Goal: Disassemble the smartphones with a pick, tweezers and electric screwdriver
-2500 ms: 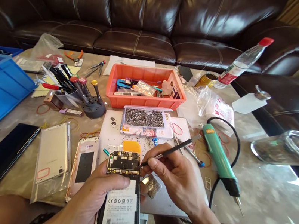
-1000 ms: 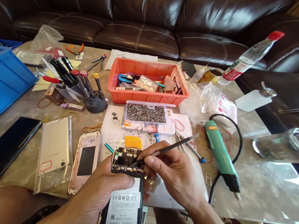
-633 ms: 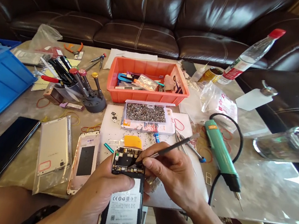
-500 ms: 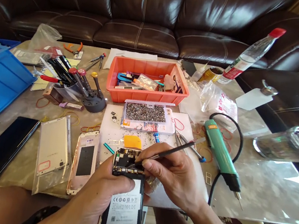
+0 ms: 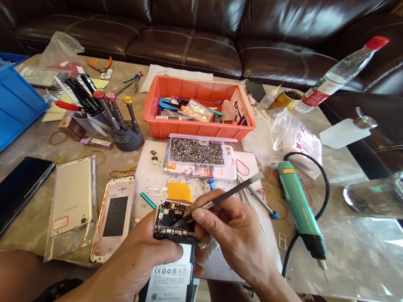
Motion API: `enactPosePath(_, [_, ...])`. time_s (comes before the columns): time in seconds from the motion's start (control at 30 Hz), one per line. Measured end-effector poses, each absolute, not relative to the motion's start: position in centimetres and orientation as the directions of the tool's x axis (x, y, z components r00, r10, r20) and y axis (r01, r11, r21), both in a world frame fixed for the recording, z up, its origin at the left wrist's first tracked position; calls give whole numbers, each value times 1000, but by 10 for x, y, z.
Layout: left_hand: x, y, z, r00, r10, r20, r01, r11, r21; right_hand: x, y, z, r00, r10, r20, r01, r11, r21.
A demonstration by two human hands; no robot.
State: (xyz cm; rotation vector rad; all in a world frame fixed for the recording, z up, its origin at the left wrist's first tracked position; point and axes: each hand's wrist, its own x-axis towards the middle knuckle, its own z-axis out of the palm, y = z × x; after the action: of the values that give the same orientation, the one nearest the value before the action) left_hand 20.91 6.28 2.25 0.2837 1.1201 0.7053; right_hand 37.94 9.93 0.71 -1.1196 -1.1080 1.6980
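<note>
An opened phone, its battery and circuit board exposed, is held by my left hand, thumb lying across the top of the battery. My right hand pinches a slim dark pry tool with a flat pale upper end. Its lower tip rests at the middle of the board; whether it touches a part there is too small to tell. Just beyond the phone lie an orange-yellow piece and a teal stick. A box of tiny screws stands farther back on a white mat.
An orange bin of parts stands behind the screws. To the right lie a green electric soldering tool and a glass jug. Screwdrivers in a round holder, a pink phone frame and a black phone are at left.
The pry tool has swung to a steeper angle, its upper end higher and its tip shifted slightly left on the board. My left hand keeps its hold on the phone.
</note>
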Motion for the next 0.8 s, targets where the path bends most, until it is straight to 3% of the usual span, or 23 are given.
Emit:
enactPosePath(0.2, [210,65,25,257,660,-706,-364,743,561,378,98,5,-351,906,-238,-232,-331,-915])
enactPosePath(0.43, [210,61,23,272,637,-722,-310,768,561,378,97,4,-318,911,-261,-110,-309,-945])
enactPosePath(0.67, [212,61,22,305,648,-698,-303,761,574,376,97,7,-296,909,-294,-92,-334,-938])
enactPosePath(0.8, [211,60,19,295,640,-710,-326,766,554,379,97,7,-371,884,-284,-120,-349,-930])
